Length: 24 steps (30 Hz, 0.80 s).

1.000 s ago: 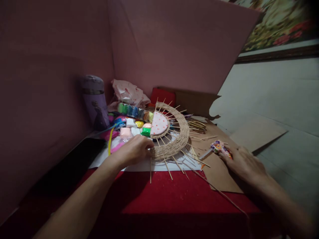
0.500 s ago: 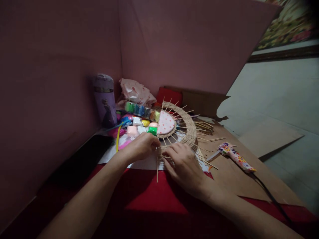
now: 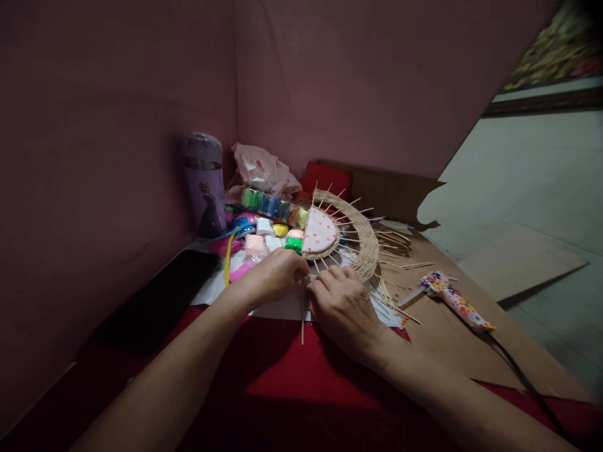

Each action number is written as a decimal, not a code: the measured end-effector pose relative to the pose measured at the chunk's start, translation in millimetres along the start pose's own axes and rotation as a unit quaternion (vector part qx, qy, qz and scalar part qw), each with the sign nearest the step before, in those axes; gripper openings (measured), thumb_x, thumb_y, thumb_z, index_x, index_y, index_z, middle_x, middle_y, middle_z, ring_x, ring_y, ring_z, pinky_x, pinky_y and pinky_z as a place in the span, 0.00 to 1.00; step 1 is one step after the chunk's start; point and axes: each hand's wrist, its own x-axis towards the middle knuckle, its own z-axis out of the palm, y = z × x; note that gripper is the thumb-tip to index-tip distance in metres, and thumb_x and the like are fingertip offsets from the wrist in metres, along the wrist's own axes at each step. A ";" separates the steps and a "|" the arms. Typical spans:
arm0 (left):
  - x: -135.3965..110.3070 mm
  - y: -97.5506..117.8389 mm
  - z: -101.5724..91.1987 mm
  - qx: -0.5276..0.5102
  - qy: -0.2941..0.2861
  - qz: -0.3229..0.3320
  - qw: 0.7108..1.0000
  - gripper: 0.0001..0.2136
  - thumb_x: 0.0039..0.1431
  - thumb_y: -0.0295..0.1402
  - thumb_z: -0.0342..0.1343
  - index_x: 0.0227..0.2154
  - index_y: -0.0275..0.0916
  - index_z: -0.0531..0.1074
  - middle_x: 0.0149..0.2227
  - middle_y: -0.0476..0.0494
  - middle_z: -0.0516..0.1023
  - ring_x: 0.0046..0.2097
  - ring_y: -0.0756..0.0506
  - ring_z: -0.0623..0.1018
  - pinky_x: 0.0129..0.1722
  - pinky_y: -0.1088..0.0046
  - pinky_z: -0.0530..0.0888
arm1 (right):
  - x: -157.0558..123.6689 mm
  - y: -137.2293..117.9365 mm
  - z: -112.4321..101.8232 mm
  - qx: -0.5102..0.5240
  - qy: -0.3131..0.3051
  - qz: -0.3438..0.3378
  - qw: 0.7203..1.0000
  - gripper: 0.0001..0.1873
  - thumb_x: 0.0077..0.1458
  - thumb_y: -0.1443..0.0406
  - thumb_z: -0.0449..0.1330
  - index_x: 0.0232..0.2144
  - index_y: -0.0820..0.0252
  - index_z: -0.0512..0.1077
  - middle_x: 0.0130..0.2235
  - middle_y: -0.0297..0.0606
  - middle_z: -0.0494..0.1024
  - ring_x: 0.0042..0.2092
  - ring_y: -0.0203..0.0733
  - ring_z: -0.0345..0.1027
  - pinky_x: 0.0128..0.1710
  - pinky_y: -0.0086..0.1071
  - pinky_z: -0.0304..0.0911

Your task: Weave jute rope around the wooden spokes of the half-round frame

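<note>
I had let go of the patterned glue gun [image 3: 455, 301], which lay well right of my hands on the brown cardboard [image 3: 452, 351]. My right hand [image 3: 346, 307] had joined my left hand [image 3: 273, 276] at the near edge of the woven twine fan [image 3: 360, 245], both pinching twine around a skewer [image 3: 303, 317].

No legible text or labels anywhere.

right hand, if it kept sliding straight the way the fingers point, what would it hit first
The right hand points up and left, at the woven twine piece with its skewer spokes. Its fingertips already sit at that rim, meeting the left hand. Beyond lies the pink dotted half-disc, though depth is unclear.
</note>
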 end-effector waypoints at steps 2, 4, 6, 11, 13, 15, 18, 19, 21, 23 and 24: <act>-0.2 0.3 -0.3 0.008 0.002 0.000 1.000 0.09 0.44 0.23 0.49 0.23 0.34 0.75 0.22 0.47 0.73 0.26 0.51 0.65 0.26 0.75 0.59 | -1.1 0.6 1.9 -0.001 0.008 -0.008 1.000 0.09 0.55 0.70 0.51 0.25 0.61 0.68 0.29 0.40 0.70 0.34 0.43 0.56 0.35 0.37 0.47; -0.6 0.9 -0.6 0.017 0.005 0.002 1.000 0.09 0.45 0.24 0.48 0.23 0.34 0.75 0.23 0.46 0.74 0.26 0.51 0.66 0.26 0.75 0.58 | -2.2 1.0 3.1 0.002 0.015 -0.015 1.000 0.09 0.55 0.70 0.51 0.25 0.61 0.68 0.29 0.40 0.70 0.34 0.43 0.56 0.35 0.37 0.47; -0.8 1.3 -0.7 0.025 0.005 0.002 1.000 0.10 0.46 0.24 0.48 0.23 0.35 0.75 0.24 0.45 0.75 0.26 0.51 0.66 0.26 0.75 0.58 | -2.9 1.1 3.4 0.002 0.021 -0.021 1.000 0.09 0.55 0.70 0.51 0.25 0.61 0.68 0.29 0.40 0.69 0.34 0.42 0.56 0.35 0.37 0.47; -0.8 0.0 0.4 0.031 0.003 -0.014 0.999 0.11 0.46 0.23 0.48 0.27 0.35 0.76 0.26 0.43 0.77 0.27 0.50 0.68 0.26 0.75 0.60 | -3.3 1.3 1.7 0.004 0.028 -0.043 0.999 0.11 0.56 0.71 0.49 0.26 0.61 0.68 0.29 0.40 0.70 0.34 0.42 0.56 0.35 0.37 0.47; -0.6 -0.9 1.0 0.031 0.007 -0.017 0.999 0.12 0.46 0.23 0.48 0.28 0.36 0.77 0.28 0.42 0.77 0.27 0.50 0.68 0.27 0.75 0.60 | -3.7 1.5 0.8 0.011 0.021 -0.050 0.998 0.11 0.57 0.71 0.49 0.26 0.61 0.69 0.30 0.40 0.70 0.34 0.42 0.56 0.36 0.37 0.48; -0.5 -1.4 1.1 0.031 0.009 -0.018 0.999 0.13 0.45 0.23 0.48 0.29 0.36 0.77 0.29 0.42 0.78 0.28 0.50 0.68 0.26 0.75 0.60 | -4.6 1.6 -0.1 0.020 0.012 -0.045 0.999 0.11 0.57 0.71 0.49 0.27 0.61 0.69 0.30 0.40 0.70 0.35 0.42 0.56 0.36 0.37 0.49; -0.5 -1.0 0.8 0.033 0.005 -0.020 0.999 0.12 0.45 0.23 0.48 0.28 0.36 0.77 0.28 0.42 0.77 0.27 0.50 0.67 0.25 0.75 0.59 | -7.3 1.3 -2.3 0.038 0.006 -0.025 0.999 0.11 0.58 0.70 0.49 0.29 0.61 0.70 0.32 0.40 0.71 0.36 0.43 0.57 0.38 0.37 0.50; -0.7 -0.6 0.7 0.033 0.004 -0.022 0.999 0.12 0.45 0.23 0.48 0.27 0.35 0.77 0.27 0.42 0.77 0.27 0.50 0.67 0.25 0.75 0.58 | -8.5 1.1 -3.4 0.046 0.008 -0.018 0.999 0.11 0.58 0.70 0.48 0.30 0.61 0.71 0.32 0.40 0.71 0.36 0.43 0.57 0.38 0.38 0.50; -1.2 0.3 0.4 0.035 0.003 -0.021 0.999 0.13 0.44 0.22 0.48 0.27 0.35 0.77 0.27 0.42 0.77 0.27 0.50 0.67 0.25 0.75 0.58 | -11.0 0.6 -5.7 0.062 0.017 -0.010 0.998 0.12 0.58 0.69 0.48 0.33 0.62 0.71 0.33 0.40 0.71 0.37 0.43 0.58 0.39 0.38 0.50; -1.8 1.4 0.2 0.039 0.003 -0.018 0.999 0.13 0.44 0.22 0.47 0.28 0.36 0.77 0.27 0.43 0.77 0.27 0.50 0.67 0.25 0.75 0.58 | -13.1 0.2 -7.4 0.074 0.026 -0.011 0.997 0.12 0.58 0.69 0.47 0.35 0.62 0.71 0.33 0.40 0.71 0.38 0.44 0.58 0.39 0.38 0.51; -2.1 1.9 0.0 0.042 0.003 -0.017 0.999 0.14 0.44 0.22 0.47 0.28 0.36 0.77 0.27 0.43 0.77 0.27 0.50 0.67 0.25 0.75 0.58 | -13.9 0.0 -7.7 0.077 0.027 -0.014 0.997 0.12 0.58 0.69 0.47 0.35 0.62 0.71 0.33 0.40 0.71 0.38 0.44 0.58 0.39 0.38 0.51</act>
